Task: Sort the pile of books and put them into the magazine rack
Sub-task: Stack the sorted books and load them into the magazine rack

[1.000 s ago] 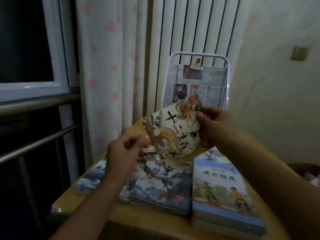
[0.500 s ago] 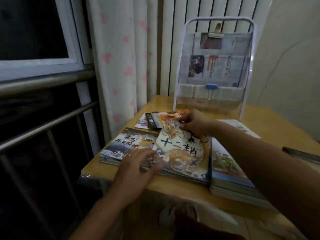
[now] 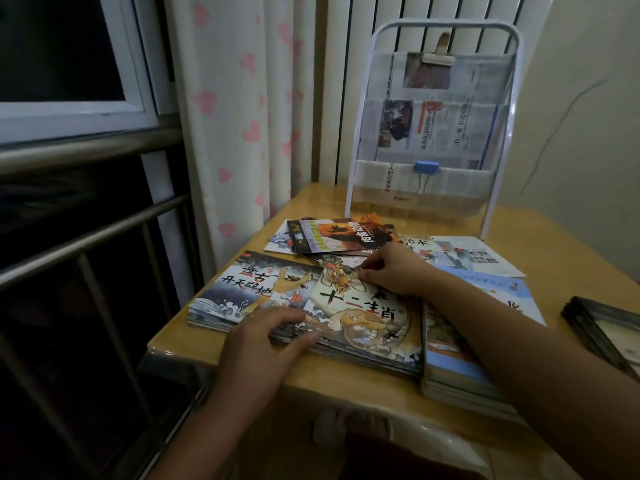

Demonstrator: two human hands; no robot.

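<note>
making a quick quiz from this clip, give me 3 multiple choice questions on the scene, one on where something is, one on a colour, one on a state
1. Where does the magazine rack stand?
A. at the back of the table, before the radiator
B. on the floor under the table
C. on the window sill

2. What colour is the binder clip on the rack's lower pocket?
A. red
B. blue
C. green

3. What is the right hand doing?
A. hanging free above the table
B. pinching the top of the dragon-cover book, which lies on a pile
C. holding a newspaper

Answers:
1. A, its white frame stands on the table's far end.
2. B, the clip is plainly blue.
3. B, its fingers meet on the cover's upper part while the left hand lies flat at the pile's near edge.
</note>
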